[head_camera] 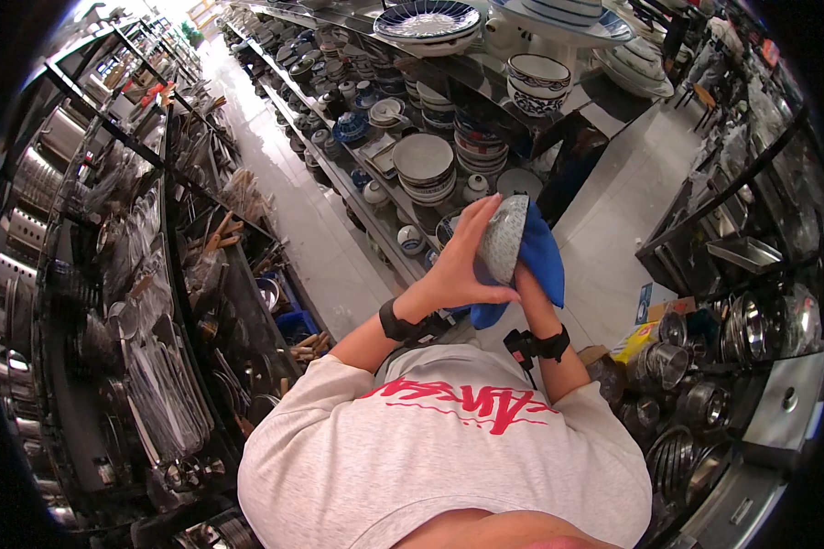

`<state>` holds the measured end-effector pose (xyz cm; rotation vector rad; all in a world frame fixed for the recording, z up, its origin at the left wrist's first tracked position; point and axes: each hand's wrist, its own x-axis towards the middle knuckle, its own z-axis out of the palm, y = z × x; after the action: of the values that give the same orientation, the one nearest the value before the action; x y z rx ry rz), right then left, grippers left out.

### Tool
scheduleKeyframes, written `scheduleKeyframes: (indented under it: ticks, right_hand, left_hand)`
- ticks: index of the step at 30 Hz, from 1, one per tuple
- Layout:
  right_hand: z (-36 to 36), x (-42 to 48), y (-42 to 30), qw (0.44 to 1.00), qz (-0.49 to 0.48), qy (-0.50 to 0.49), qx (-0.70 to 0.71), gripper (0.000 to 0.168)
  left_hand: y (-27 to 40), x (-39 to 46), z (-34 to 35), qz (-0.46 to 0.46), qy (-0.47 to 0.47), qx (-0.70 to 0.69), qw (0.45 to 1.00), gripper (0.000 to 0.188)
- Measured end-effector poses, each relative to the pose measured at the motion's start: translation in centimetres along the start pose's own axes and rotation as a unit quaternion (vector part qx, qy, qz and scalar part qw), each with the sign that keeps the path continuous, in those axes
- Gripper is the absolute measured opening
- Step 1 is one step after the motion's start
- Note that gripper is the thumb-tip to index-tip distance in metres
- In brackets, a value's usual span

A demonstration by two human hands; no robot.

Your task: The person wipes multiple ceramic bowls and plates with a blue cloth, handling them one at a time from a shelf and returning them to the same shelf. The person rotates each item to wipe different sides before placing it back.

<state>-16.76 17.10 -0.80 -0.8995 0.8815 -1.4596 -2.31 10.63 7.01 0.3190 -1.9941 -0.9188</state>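
Note:
A speckled grey ceramic bowl [505, 240] is tilted on its side between my two hands in front of the shelves. My left hand [463, 257] spans its outer side, the fingertips at the upper rim and the thumb at the lower edge. At the bowl's open side is a blue cloth [544, 257], which also hangs down below the bowl. My right hand [530, 281] is mostly hidden behind the bowl and the cloth; only the part near the wrist shows clearly. Both wrists wear black straps.
Ahead, a glass-topped shelf unit holds stacked plates [424, 161], patterned bowls [539, 75] and lidded pots. Racks of wrapped metal utensils [168, 384] line the left side. Steel bowls [666, 364] and a metal tray [745, 254] stand at the right. A tiled aisle [323, 254] runs between the shelves.

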Motion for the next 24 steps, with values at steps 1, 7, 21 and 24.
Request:
scheduleKeyframes:
  ticks: [1, 7, 21, 24]
  right_hand:
    - [0.1, -0.1, -0.1, 1.0, 0.001, 0.004, 0.007, 0.05]
    - [-1.7, 0.3, 2.7, 0.991, 0.016, 0.042, -0.123, 0.043]
    - [-1.3, 1.9, -1.0, 0.891, -0.174, 0.132, -0.398, 0.031]
    - [-0.7, 2.5, -0.7, 0.906, -0.174, 0.177, -0.342, 0.024]
  left_hand:
    - [0.5, 0.1, 0.4, 0.041, 0.019, 0.048, 0.998, 0.096]
    - [-0.7, 0.2, 0.4, 0.1, 0.011, 0.114, 0.988, 0.094]
    - [-1.9, 0.3, -1.2, -0.213, -0.038, -0.089, 0.972, 0.1]
    - [-1.4, -0.1, 0.4, -0.137, 0.009, -0.012, 0.99, 0.1]
